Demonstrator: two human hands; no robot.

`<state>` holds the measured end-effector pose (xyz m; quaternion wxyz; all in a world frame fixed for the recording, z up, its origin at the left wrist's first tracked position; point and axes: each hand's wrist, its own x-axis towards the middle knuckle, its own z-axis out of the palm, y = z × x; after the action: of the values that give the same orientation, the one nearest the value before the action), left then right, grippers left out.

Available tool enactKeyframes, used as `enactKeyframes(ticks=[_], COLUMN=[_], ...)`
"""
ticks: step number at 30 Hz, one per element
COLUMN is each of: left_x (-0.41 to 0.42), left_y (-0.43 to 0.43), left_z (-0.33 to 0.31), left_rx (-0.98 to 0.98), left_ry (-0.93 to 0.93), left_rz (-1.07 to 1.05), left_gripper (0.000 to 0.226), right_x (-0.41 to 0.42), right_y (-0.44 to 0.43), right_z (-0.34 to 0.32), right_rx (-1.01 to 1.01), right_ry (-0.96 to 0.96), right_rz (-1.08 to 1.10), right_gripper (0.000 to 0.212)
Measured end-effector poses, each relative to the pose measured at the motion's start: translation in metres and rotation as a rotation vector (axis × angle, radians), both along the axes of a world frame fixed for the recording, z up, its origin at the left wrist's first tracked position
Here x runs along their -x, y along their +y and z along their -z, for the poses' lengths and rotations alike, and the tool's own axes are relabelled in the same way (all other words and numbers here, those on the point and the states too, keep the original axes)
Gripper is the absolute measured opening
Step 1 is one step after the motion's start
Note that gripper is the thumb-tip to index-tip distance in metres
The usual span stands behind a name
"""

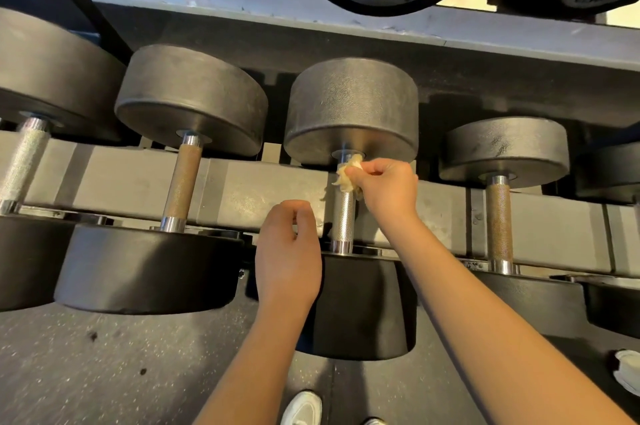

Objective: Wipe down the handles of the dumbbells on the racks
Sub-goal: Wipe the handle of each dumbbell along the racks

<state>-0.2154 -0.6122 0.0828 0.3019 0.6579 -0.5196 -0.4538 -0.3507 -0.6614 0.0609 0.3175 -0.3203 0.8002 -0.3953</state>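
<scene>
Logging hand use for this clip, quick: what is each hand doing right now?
Left hand: fingers curled, nothing visible in it.
Right hand: gripping a cloth against the top of the dumbbell handle.

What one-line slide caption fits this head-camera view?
The right hand holds a crumpled cloth against a dumbbell handle; the left hand hovers beside it.

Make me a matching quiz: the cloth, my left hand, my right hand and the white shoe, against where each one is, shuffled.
1 cloth
2 left hand
3 right hand
4 white shoe

A on the floor
B fingers curled, left of the shiny handle
C grips the cloth
D against the shiny handle's far end

Pairs: 1-D, 2-B, 3-C, 4-A
</scene>
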Motion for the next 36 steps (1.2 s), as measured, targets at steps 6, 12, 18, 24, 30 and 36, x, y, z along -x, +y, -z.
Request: enactKeyframes(ticks=[6,12,18,24,30,36], left_x=[-0.001,-0.002,-0.002,-0.003,-0.01,-0.011], left_y=[0.001,0.0,-0.003,-0.004,0.004,0.006], left_z=[0.004,0.003,0.002,0.002,0.008,0.008], left_rx=[0.055,0.035,-0.005,-0.017,0.102,0.041], left_ry=[-0.034,-0.045,-0.083,-0.11,-0.198,-0.146], left_rz=[-0.028,-0.011,0.059,0.187,0.269,0.201], left_gripper=[0.023,0.024,0.018,0.024,0.031,0.033], right_x=[0.004,-0.003,-0.005,-0.006,-0.012,-0.012], right_y=[0.028,0.021,0.005,0.003,0.024,0.019], right_z=[0.001,-0.006,-0.008,-0.007,-0.011,-0.01], right_rx=[-0.278,-0.23,-0.081,-0.046,-0.208,-0.207], right_ry=[-0.043,-0.013,0.057,0.115,0.332,0.179], right_rz=[-0.194,-0.129,-0.034,-0.043,-0.29,-0.186], right_gripper=[0.014,0.017,0.012,0.015,0.015,0.01])
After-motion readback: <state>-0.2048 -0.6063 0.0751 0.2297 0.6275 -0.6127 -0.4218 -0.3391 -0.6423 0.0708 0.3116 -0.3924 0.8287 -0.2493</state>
